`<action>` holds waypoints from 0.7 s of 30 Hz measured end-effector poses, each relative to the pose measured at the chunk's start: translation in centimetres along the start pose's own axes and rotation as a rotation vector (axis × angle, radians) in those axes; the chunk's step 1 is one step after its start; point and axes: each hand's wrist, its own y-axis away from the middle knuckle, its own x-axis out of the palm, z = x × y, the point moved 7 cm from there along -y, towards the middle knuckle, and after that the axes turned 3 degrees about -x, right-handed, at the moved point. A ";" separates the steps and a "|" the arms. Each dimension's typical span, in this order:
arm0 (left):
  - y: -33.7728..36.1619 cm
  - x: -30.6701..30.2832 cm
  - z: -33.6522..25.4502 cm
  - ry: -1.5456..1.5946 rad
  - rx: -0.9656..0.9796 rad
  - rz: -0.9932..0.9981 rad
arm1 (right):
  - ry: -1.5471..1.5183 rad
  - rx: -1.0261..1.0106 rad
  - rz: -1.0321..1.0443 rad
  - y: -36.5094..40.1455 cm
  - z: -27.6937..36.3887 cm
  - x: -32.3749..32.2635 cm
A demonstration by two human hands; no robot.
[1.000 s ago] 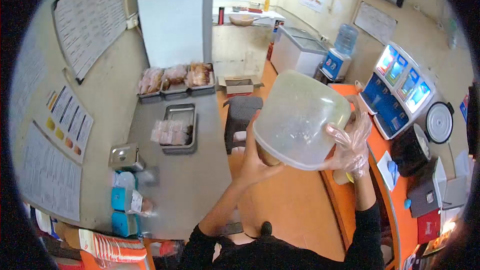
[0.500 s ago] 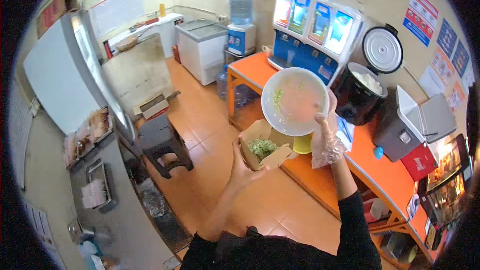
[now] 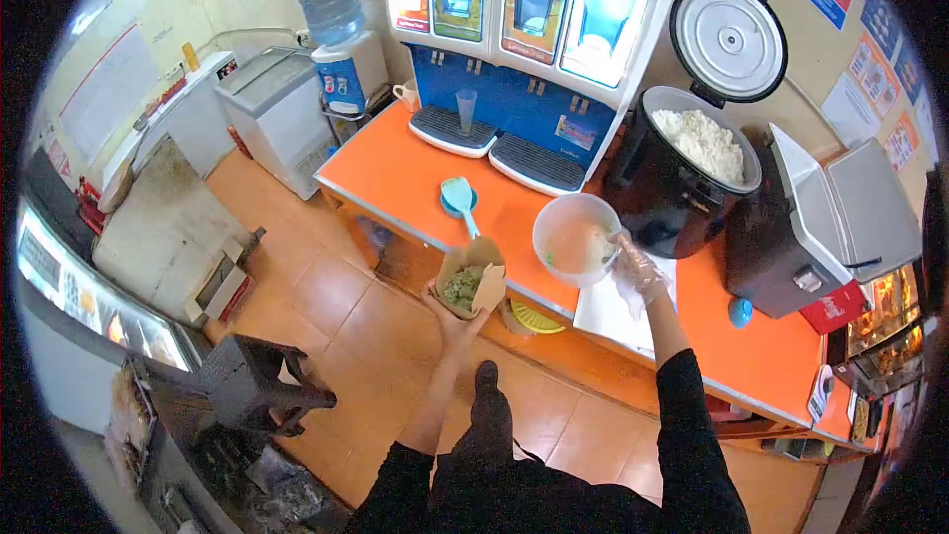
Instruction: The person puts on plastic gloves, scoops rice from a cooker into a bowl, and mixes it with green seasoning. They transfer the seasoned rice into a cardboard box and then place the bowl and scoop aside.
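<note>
My left hand (image 3: pixel 457 322) is bare and wrapped round a brown cardboard food box (image 3: pixel 491 289), whose flaps stand up. Chopped green food (image 3: pixel 462 287) lies inside it. A clear plastic glove covers my right hand (image 3: pixel 638 272), which grips the right rim of a translucent white bowl (image 3: pixel 551 232). The bowl is tilted toward me over the orange counter (image 3: pixel 395 184), with bits of food visible in it. Just beyond the box, a light blue scoop (image 3: pixel 458 195) rests on the counter.
Behind the bowl stands a drink dispenser (image 3: pixel 539 89). Right of it are a large black pot (image 3: pixel 652 188) of white rice, an open grey cooler (image 3: pixel 781 237) and a small blue object (image 3: pixel 740 311). A dark stool (image 3: pixel 242 381) stands on the floor at left.
My view has turned and moved closer to the orange counter. The box and the bowl are farther apart, the bowl now over the counter. Both hands keep their holds.
</note>
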 end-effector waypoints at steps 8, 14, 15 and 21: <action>-5.7 4.3 7.3 -0.540 0.145 0.035 | -0.046 0.268 0.104 -11.6 -0.9 -2.7; -6.2 7.3 7.2 -0.706 0.243 -0.031 | 1.563 -0.496 0.092 -10.4 10.0 7.6; -6.2 7.8 6.2 -0.888 0.151 -0.086 | 1.577 -0.426 0.183 -11.1 8.6 8.2; -9.2 11.8 1.1 -1.003 0.237 0.067 | 1.800 0.057 0.498 -17.8 -7.4 2.4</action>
